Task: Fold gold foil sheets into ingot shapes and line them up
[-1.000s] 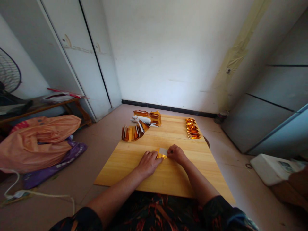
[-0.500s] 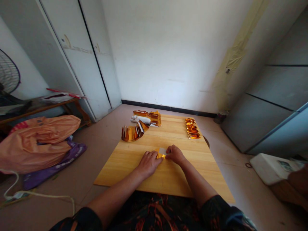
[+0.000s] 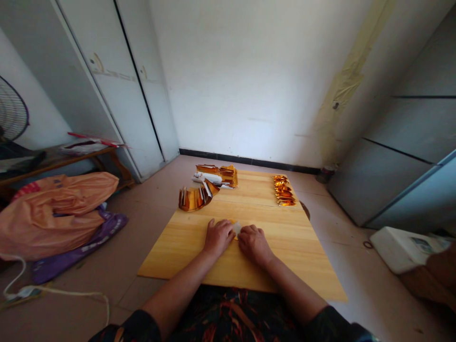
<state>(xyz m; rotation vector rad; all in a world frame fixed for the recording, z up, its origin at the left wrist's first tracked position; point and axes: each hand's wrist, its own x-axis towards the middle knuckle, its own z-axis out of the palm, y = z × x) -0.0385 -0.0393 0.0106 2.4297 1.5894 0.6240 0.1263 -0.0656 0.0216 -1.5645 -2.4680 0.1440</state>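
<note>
Over on the far left of the pale wooden bench (image 3: 295, 266) sits a curled fan of gold foil sheets (image 3: 194, 198), and just beyond it a loose pile of gold and white foil paper (image 3: 217, 175), both well apart from the action. Now to the middle: the left hand (image 3: 218, 236) lies palm down, fingers spread flat, pinning the left edge of a small gold-and-white foil paper square (image 3: 236, 227) against the wood. That little sheet is nearly buried, just a sliver of white and gold peeking out between the two hands. The right hand (image 3: 252, 243) presses down on its right side, knuckles up, fingers curled over the paper; neither grip is clenched around it, both are flat presses rather than pinches. Judging by the look, this piece is feather-light, thin and crisp, the sort that holds a crease but crumples or tears if squeezed, and slides easily on smooth wood. Best taken by the edges or corners with fingertips, with one hand anchoring it. Further right, towards the far edge, a neat row of small folded gold foil pieces (image 3: 284, 190) lies untouched.
</note>
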